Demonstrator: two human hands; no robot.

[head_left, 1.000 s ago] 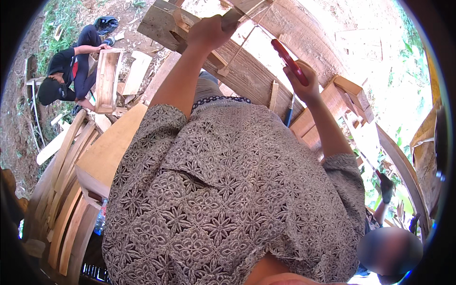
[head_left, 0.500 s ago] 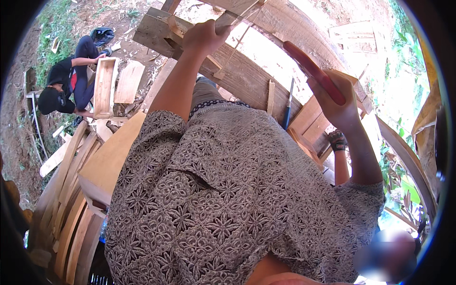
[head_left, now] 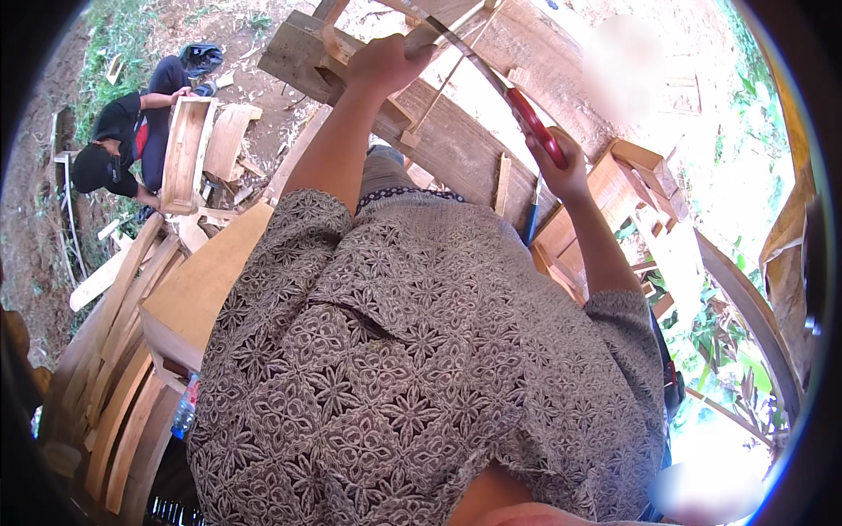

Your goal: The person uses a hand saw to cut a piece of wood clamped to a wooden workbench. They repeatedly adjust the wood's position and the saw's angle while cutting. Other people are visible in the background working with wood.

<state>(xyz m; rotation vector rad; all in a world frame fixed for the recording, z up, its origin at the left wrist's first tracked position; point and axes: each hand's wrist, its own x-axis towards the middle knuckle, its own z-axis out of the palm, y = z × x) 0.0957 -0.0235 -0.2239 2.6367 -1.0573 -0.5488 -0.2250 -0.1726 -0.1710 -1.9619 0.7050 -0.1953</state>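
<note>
My right hand (head_left: 561, 167) is closed round the red handle of a saw (head_left: 478, 63). Its narrow metal blade slants up and left, with the tip close to my left hand. My left hand (head_left: 383, 67) grips a light wooden piece (head_left: 423, 37) above the plank bench (head_left: 456, 145); the fingers' far side is hidden. The blade passes beside or over this piece, and I cannot tell whether it touches. A knife-like tool with a blue handle (head_left: 531, 221) stands against the bench's near edge, nearer my right arm.
At the left a person (head_left: 114, 145) crouches, holding a wooden box (head_left: 186, 158). Curved boards (head_left: 123, 394) and a large wooden block (head_left: 206, 285) stand close on my left, beside a plastic bottle (head_left: 185, 408). Wooden boxes (head_left: 614, 188) sit on the right.
My right hand has moved left and slightly up with the saw, bringing the blade tip nearer my left hand. A gloved hand beside my right arm is no longer visible.
</note>
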